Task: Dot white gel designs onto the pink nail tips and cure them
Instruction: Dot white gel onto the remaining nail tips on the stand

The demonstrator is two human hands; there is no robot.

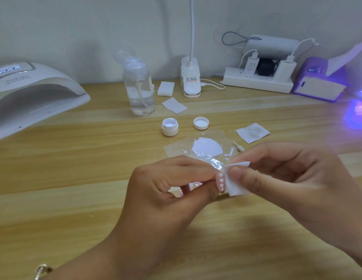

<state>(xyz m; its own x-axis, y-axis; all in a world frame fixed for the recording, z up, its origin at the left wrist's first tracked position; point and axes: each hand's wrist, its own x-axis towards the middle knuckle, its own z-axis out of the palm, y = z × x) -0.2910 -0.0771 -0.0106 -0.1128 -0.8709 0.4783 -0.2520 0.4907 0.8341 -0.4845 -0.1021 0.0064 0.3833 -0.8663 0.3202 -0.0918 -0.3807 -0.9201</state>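
Far left of the clear film (176, 149) stands the big white curing lamp (34, 93), its display lit. Just in front of the film, your left hand (168, 190) pinches a pink nail tip (221, 181) between thumb and forefinger, and your right hand (287, 178) pinches a white wipe (234, 186) that touches the tip's right edge. Behind the film to the left, the pump bottle (138, 91) holds clear liquid, its cap flipped up. The film itself carries a puddle of white gel (206, 147). Just behind the film, the small open jar (169, 127) holds white gel and its lid (200, 123) lies upturned. The tip bears three white dots in a row.
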